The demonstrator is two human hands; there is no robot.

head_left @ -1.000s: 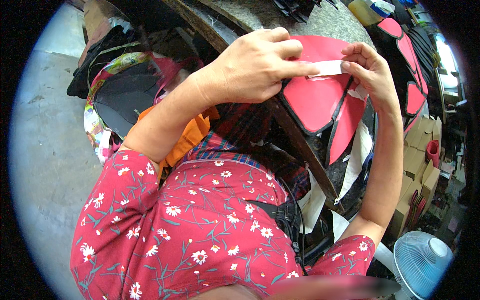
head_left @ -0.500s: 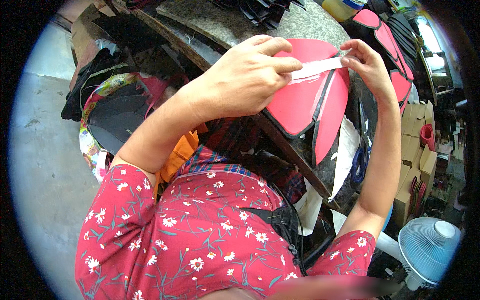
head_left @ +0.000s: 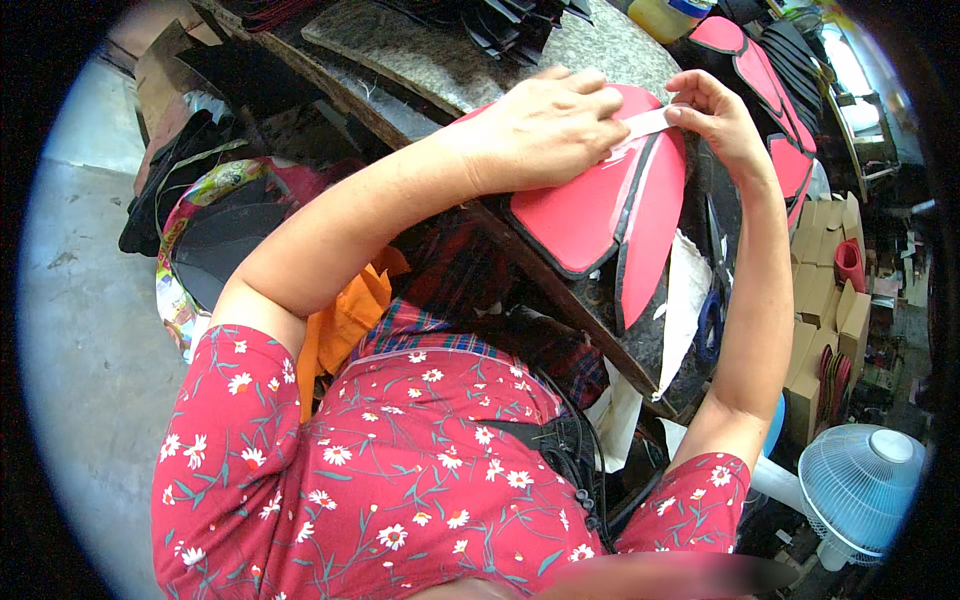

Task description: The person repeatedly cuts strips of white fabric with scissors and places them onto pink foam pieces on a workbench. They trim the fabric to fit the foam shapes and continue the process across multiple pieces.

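Observation:
Red shaped pieces with black edging [head_left: 570,222] lie on the dark worktable, a narrow red piece [head_left: 655,225] beside the wider one. A white strip [head_left: 646,124] crosses their upper part. My right hand [head_left: 722,122] pinches the strip's right end between thumb and fingers, slightly off the red surface. Over the wider piece lies my left hand [head_left: 555,130], its fingers bent together at the strip's left part, which they hide. Scissors with blue handles [head_left: 710,325] and a torn white sheet [head_left: 685,300] lie below the right hand.
A pale speckled slab [head_left: 400,55] and stacked black pieces [head_left: 520,25] occupy the back of the table. More red pieces [head_left: 765,85] stand at the far right, near a yellow jar [head_left: 665,18]. Cardboard boxes [head_left: 825,260] and a blue fan [head_left: 862,485] are on the right.
My left hand has shifted rightward along the strip and come down flatter over the red piece, covering more of the strip. My right hand has moved slightly left, still pinching its end.

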